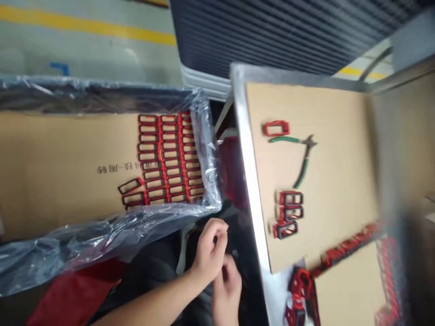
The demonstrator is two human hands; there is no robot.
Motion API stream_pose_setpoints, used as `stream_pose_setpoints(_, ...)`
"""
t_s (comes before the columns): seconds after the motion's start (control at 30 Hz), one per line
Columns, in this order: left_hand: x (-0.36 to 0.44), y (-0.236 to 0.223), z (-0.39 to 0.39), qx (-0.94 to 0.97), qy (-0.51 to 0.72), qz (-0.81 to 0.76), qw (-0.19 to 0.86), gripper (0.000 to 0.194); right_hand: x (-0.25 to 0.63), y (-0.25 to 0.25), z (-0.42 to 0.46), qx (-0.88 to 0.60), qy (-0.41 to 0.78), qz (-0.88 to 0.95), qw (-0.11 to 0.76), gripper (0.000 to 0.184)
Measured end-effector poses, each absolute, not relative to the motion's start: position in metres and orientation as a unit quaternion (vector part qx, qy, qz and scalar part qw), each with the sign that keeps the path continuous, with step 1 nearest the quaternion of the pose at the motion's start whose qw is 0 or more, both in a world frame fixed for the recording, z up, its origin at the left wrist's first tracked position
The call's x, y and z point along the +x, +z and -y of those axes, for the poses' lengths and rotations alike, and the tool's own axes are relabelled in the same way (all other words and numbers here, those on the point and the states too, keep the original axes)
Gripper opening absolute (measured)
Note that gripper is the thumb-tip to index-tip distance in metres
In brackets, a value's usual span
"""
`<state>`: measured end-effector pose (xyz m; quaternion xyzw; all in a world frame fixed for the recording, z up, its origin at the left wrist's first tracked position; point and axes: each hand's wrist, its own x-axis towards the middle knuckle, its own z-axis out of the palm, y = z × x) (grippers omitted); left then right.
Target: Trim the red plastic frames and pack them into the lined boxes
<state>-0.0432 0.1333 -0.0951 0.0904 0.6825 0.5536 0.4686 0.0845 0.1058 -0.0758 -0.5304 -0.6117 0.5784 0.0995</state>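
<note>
Frames in red and black lie in rows at the right end of the plastic-lined box; more sit on the table, some near green-handled pliers. Over the gap between box and table, the left hand curls, thumb and fingertips close together. The right hand is just beside it, fingers bent and blurred. I cannot tell whether either grips anything.
</note>
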Motion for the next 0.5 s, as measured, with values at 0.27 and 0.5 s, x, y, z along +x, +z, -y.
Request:
stream_pose_setpoints(0.27,-0.158,-0.001,-0.307,0.545,0.339,-0.76,0.101,0.063,0.037,0.008,-0.243,-0.601,0.083,0.769,0.203,0.111)
stream_pose_setpoints(0.5,-0.16,-0.034,-0.313,0.512,0.403,-0.751,0.106,0.03,0.011,-0.027,-0.267,-0.615,0.093,0.751,0.223,0.053)
